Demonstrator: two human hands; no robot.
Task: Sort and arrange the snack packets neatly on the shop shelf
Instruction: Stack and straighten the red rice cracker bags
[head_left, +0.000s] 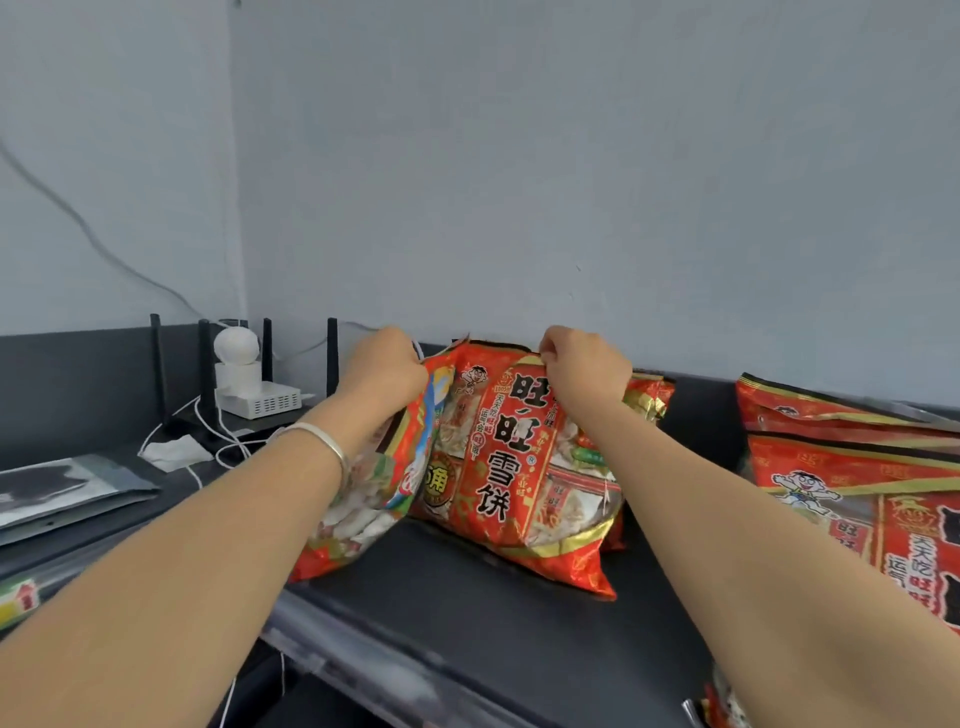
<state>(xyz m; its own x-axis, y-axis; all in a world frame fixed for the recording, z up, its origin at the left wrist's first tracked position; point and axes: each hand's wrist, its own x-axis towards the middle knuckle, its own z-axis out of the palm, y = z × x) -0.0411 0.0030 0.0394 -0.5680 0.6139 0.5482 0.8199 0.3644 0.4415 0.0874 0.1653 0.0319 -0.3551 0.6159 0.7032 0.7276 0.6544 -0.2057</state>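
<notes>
A large red snack packet (511, 467) with black Chinese lettering stands upright on the dark top shelf (467, 613), leaning toward the grey wall. My right hand (584, 371) pinches its top edge. My left hand (384, 366) grips the top of a second packet (363, 499), red with a blue and yellow side, which stands tilted just left of the first and touches it. Another red packet (649, 395) shows behind the right hand.
Two more red packets (857, 478) lie stacked at the right end of the shelf. To the left stand a router with black antennas (208, 384), a white camera (236, 345), a white box (265, 400), cables and a grey flat pack (62, 488).
</notes>
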